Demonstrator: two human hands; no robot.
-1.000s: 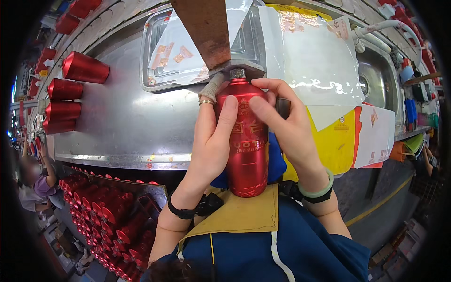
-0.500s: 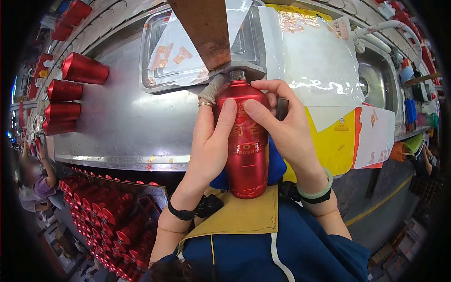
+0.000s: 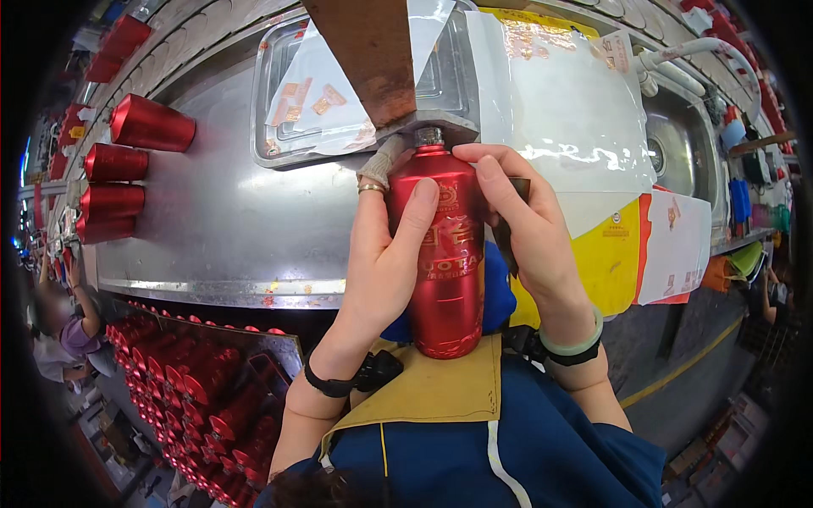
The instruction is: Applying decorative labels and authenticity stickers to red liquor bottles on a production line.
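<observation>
A glossy red bottle (image 3: 445,288) with gold print lies toward me, its base on my apron (image 3: 449,381). Its bare threaded neck meets a metal bracket (image 3: 457,125) under a brown, rusty-looking post (image 3: 373,59). My left hand (image 3: 381,254) is closed round the bottle's left side, thumb flat on its front; a ring and a cloth finger cover are on one finger. Beside the bottle's right shoulder, my right hand (image 3: 529,229) grips a dark flat piece (image 3: 506,245), mostly hidden by the fingers. Its index fingertip touches the shoulder; its thumb is off the print.
Several red bottles (image 3: 152,124) lie at the steel table's (image 3: 212,229) left; many more (image 3: 186,381) are stacked below. A metal tray (image 3: 264,127) holds decal sheets. White sheets (image 3: 576,118) cover the right, near a sink (image 3: 677,152). Another person (image 3: 76,330) is at far left.
My right thumb has lifted off the bottle's front and moved right, uncovering a gold emblem. More of the dark piece shows. My left thumb has slid slightly right; the bottle has barely moved.
</observation>
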